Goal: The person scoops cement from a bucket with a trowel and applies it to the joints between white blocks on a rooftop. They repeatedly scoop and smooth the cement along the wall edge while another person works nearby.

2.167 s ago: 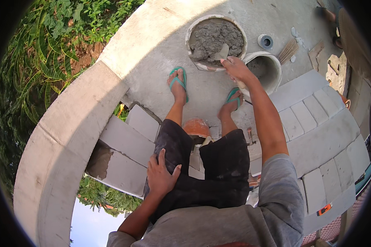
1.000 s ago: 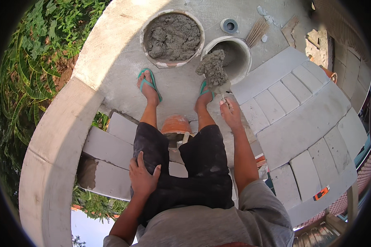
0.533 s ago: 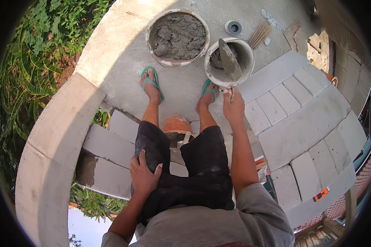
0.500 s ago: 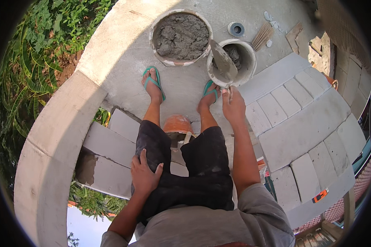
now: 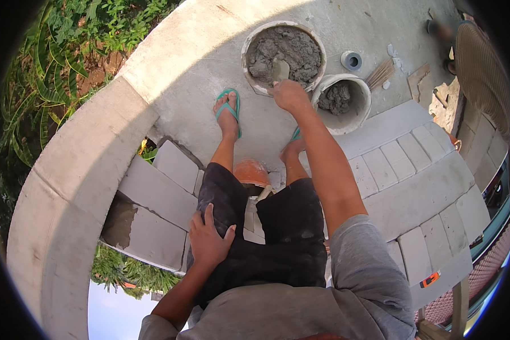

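Note:
My right hand [image 5: 292, 95] is closed round the handle of a trowel [image 5: 280, 69], whose blade dips into wet grey mortar [image 5: 297, 48]. That mortar fills a wide round bucket [image 5: 246, 56] in front of my feet. Close beside it on the right, a smaller bucket [image 5: 360, 107] holds a lump of mortar [image 5: 335, 99]. My left hand [image 5: 209, 238] lies on my left thigh over the black shorts [image 5: 289, 260], fingers spread and holding nothing.
Pale blocks [image 5: 416, 164] lie at my right, with an orange tape measure [image 5: 430, 279] on them. More blocks [image 5: 158, 187] sit on the left, beside a curved concrete ledge [image 5: 79, 164]. An orange tub [image 5: 251, 172] is between my legs; a stick bundle [image 5: 379, 75] and grey roll [image 5: 351, 60] lie beyond.
My right hand has carried the trowel from over the smaller bucket, forward and left, into the larger bucket's mortar. My left hand stays on the thigh. The view has shifted slightly.

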